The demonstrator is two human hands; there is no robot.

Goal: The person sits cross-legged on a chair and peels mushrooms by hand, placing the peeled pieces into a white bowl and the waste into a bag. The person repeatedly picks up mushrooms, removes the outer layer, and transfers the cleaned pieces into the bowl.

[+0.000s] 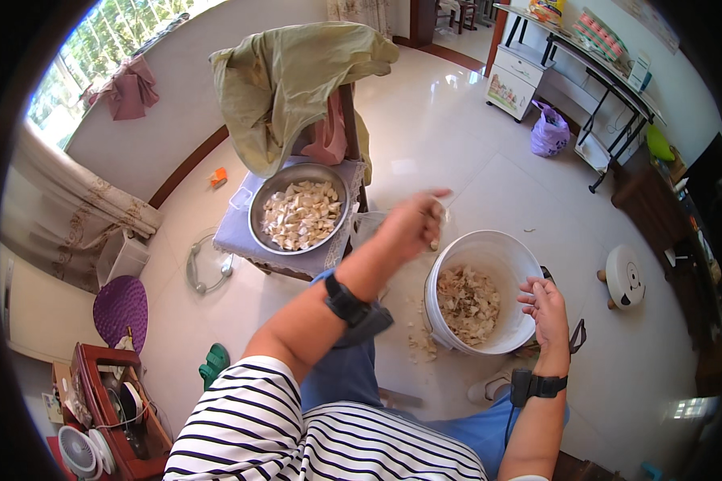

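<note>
My left hand (414, 223) is blurred, raised between the chair and the bucket, its index finger stretched out and the others curled; whether it holds anything is unclear. My right hand (545, 306) is at the right rim of a white plastic bucket (520, 264), fingers loosely bent and apart, with nothing visible in them. Papery garlic skins (466, 303) cover the bucket's bottom. Left of my left hand, a round metal basin (257, 231) rests on a cloth-covered chair seat (231, 237), heaped with pale garlic cloves (304, 213). A clear plastic bag (368, 225) is partly hidden behind my left forearm.
Draped cloth (289, 72) covers the chair back. Loose skins (422, 344) lie on the tiles beside the bucket. A small white stool (626, 276) stands right; a green sandal (215, 364) and a wooden cabinet (105, 409) are left. A purple bag (549, 132) sits by the desk.
</note>
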